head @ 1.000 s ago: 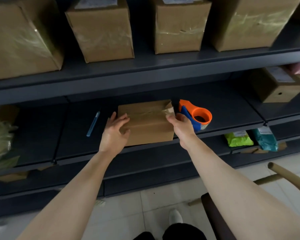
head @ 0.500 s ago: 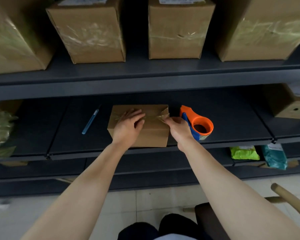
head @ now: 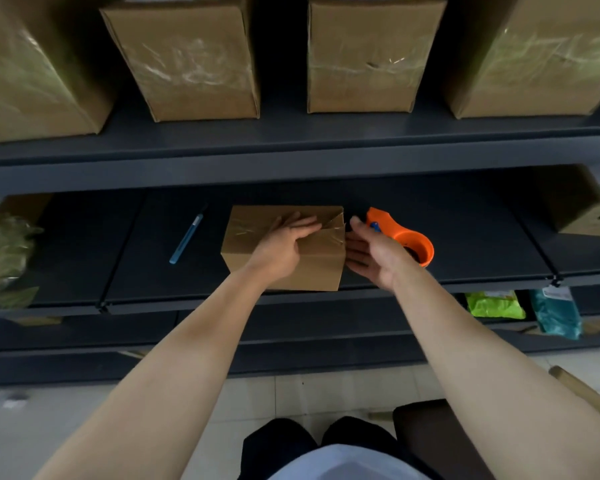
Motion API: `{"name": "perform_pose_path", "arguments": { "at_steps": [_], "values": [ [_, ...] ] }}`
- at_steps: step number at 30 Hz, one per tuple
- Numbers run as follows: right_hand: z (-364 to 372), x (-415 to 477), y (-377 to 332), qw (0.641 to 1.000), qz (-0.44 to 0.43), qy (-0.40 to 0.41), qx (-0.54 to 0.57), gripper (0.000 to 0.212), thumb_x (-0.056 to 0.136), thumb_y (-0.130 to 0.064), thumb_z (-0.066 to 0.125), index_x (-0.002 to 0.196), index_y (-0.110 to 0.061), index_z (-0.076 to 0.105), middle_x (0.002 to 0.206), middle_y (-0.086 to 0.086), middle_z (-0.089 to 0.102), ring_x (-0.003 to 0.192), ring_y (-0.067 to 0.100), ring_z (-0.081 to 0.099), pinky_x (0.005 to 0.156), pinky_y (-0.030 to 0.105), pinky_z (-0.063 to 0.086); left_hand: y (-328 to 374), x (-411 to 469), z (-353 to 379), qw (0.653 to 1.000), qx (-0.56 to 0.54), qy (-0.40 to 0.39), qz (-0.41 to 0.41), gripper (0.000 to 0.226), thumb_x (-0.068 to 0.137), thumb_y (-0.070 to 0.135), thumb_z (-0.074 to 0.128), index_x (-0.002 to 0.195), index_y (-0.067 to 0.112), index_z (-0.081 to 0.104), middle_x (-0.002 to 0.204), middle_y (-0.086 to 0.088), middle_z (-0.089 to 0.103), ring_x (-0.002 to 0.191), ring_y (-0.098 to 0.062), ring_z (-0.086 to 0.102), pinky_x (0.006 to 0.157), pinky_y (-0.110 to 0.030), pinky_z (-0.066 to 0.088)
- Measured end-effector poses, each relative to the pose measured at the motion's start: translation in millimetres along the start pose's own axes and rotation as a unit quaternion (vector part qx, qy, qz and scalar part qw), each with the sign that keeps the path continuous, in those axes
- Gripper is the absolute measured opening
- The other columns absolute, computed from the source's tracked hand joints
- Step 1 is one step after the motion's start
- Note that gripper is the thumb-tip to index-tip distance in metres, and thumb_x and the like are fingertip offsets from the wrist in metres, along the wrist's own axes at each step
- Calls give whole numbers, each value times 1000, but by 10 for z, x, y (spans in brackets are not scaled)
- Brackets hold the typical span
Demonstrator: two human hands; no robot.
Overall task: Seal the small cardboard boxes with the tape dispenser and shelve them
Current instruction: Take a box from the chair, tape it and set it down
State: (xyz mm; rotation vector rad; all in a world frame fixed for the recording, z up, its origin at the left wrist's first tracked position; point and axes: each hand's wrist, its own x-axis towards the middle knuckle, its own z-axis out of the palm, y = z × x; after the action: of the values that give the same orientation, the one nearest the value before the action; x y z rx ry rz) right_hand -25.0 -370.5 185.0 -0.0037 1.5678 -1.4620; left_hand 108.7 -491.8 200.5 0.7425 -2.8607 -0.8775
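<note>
A small cardboard box with clear tape across its top sits at the front of the dark middle shelf. My left hand lies flat on the box's top, fingers straight and pointing right along the tape. My right hand is open, palm turned toward the box's right side, fingers close to that side. Just behind my right hand lies the orange and blue tape dispenser, partly hidden by it.
A blue pen lies left of the box. Several taped cardboard boxes line the upper shelf. Another box stands at far right, crumpled plastic at far left. Green and teal packets lie lower down. A chair is beside me.
My left hand slid rightward across the box's top. My right hand let go of the tape end at the box's corner and opened beside the box.
</note>
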Motion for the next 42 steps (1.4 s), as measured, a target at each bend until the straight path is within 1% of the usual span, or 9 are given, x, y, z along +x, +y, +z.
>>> {"name": "perform_pose_path", "arguments": {
  "at_steps": [4,10,19,26,34,36,38,40,42],
  "values": [
    [97,44,-220,998,13,17,-61,49,85,-55,62,112,-13,62,105,6,70,99,24,65,93,40,49,-67,18,-8,1000,6,-10,15,56,97,-4,31,141,30,40,154,15,24,145,-4,8,113,-20,-6],
    [170,104,-300,992,33,34,-116,18,91,-25,65,102,-11,63,96,8,69,93,24,66,83,36,52,-121,57,-41,999,-32,-24,-13,52,100,1,30,139,33,43,153,17,26,145,-7,10,117,-25,7],
    [50,101,-237,993,-13,-13,-113,28,90,-36,65,108,-15,65,102,5,73,96,20,68,82,34,55,-126,105,-43,999,0,-48,9,53,100,0,28,140,32,42,154,18,23,145,-6,6,114,-22,1],
    [120,140,-152,989,-56,41,-133,21,90,-18,66,109,-9,63,96,6,71,82,17,67,61,28,51,-86,112,-42,999,-3,-41,26,62,94,-10,33,143,29,37,156,15,20,145,-6,6,118,-27,3],
    [-134,153,-86,988,-82,61,-117,18,92,-27,63,105,-15,64,99,4,71,94,20,68,84,34,55,-86,138,9,996,60,-50,50,66,93,-10,33,145,31,31,156,18,15,145,-4,1,114,-23,-7],
    [-381,229,-101,946,-130,194,-225,15,87,-33,63,92,-19,68,91,3,71,94,24,68,82,36,55,-87,134,25,995,74,-43,49,65,94,-9,33,145,32,31,156,19,15,144,-3,1,112,-21,-9],
    [-518,267,-75,866,-132,269,-400,32,84,-47,59,88,-16,66,90,8,68,98,32,65,79,34,50,-73,127,40,995,80,-38,49,66,93,-10,33,144,32,30,156,18,15,144,-3,0,110,-20,-10],
    [-553,287,42,836,-67,246,-486,55,80,-60,59,108,-13,61,104,11,64,110,35,58,95,40,41,-41,121,40,993,99,-33,48,71,91,-14,33,145,30,29,156,17,13,145,-5,0,110,-20,-10],
    [-580,278,162,843,-29,216,-491,57,85,-51,63,125,-12,52,121,11,59,120,34,51,107,40,28,2,115,36,990,129,-28,53,74,89,-16,33,147,29,28,157,16,13,146,-6,1,111,-22,-9]
  ]
}}
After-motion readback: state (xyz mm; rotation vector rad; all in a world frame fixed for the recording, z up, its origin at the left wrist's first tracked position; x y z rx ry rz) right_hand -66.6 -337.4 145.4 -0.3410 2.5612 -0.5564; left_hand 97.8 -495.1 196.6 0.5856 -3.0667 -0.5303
